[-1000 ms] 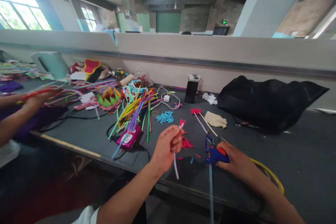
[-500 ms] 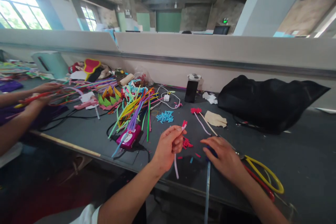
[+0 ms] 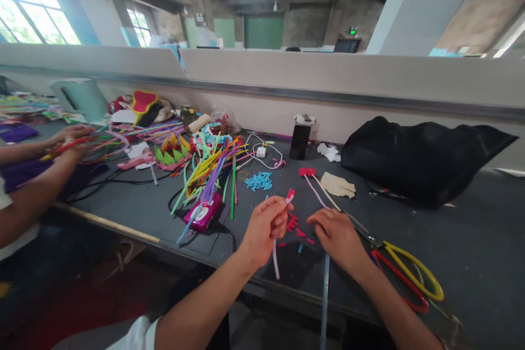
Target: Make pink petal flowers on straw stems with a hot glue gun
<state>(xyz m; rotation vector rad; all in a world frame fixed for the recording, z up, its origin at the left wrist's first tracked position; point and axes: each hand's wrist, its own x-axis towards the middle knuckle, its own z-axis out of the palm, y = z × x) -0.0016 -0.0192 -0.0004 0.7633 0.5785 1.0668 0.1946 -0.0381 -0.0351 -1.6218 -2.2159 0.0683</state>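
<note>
Fingers of the left hand (image 3: 264, 227) are pinched together around a pale lilac foam strip (image 3: 275, 254), which is held upright above the dark table (image 3: 135, 205); small red pieces are fixed at its upper tip, and its lower end hangs below the palm. The right hand (image 3: 336, 235) is laid palm down on the table just beside the left, fingers loosely curled and reaching toward the scattered red foam bits (image 3: 292, 223) (whether one is pinched cannot be told). A blue strip (image 3: 324, 295) runs from under that hand toward the near edge. Scissors with yellow and red handles (image 3: 404, 279) lie just to the right of the wrist. Further back, a heap of coloured foam strips (image 3: 209, 167) and a pink device (image 3: 203, 214) are seen. At the far left, another person's hands (image 3: 68, 139) are busy with coloured strips.
</note>
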